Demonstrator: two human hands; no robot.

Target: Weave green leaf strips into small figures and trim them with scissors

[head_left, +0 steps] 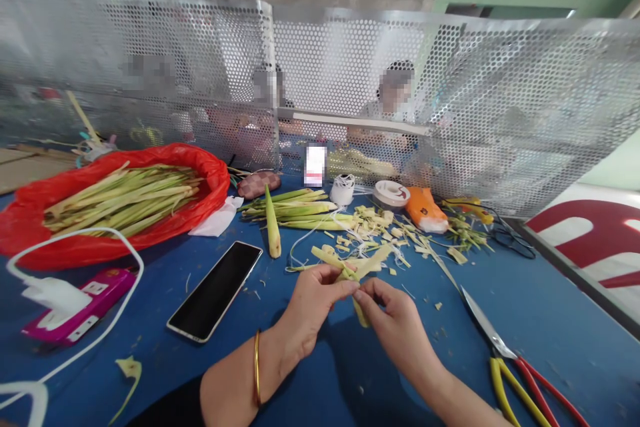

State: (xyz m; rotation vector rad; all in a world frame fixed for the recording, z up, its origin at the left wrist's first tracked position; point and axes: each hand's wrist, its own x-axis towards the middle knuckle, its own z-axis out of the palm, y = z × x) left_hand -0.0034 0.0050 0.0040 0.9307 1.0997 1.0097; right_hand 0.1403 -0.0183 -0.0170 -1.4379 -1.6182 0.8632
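Note:
Between my hands, above the blue table, is a pale green folded leaf piece with several strips sticking out. My left hand pinches it from the left, thumb and fingers pressed together. From the right, my right hand grips its lower part near my left thumb; one strip hangs down beside those fingers. Just beyond lie cut leaf scraps, loose white string and a pile of long green leaf stalks. A single pointed leaf shoot lies left of the pile.
Scissors with red and yellow handles lie at right. At left are a phone, a magenta power strip and a red bag of leaf strips. Behind stand a string spool, a tape roll, an orange packet and a perforated metal screen; people sit beyond it.

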